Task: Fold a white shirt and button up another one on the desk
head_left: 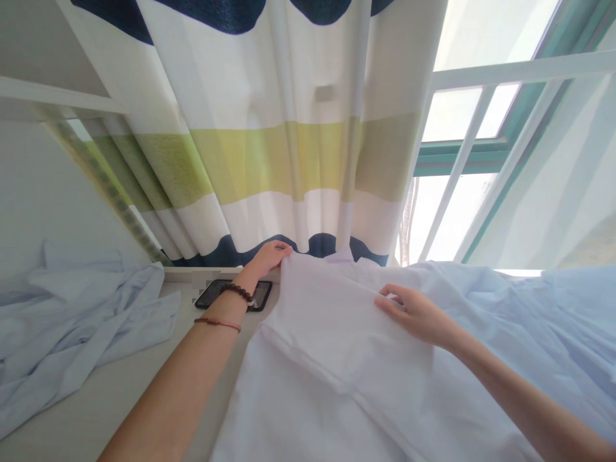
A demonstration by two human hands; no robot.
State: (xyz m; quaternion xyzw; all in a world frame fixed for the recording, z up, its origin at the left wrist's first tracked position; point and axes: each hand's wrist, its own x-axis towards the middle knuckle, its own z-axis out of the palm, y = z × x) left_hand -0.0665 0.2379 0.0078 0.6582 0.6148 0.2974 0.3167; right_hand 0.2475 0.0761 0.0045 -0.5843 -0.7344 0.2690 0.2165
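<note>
A white garment (317,321) is spread out in front of me, with a collar-like fold at its far edge and a folded layer lying diagonally across it. My left hand (272,258) pinches its far left corner between thumb and fingers. On the right, my right hand (409,311) has its fingers curled and thumb drawn in at a fold of the same cloth. A beaded bracelet (237,292) and a thin reddish cord (217,323) circle my left wrist and forearm. Beneath that wrist lies a dark phone (262,296), partly covered by the arm.
Crumpled pale cloth (81,327) lies to the left on the light surface (144,391). More bluish-white fabric (543,321) spreads at the right. A striped curtain (250,160) hangs beyond the far edge, beside white rails (457,167) and a green-framed window (486,154).
</note>
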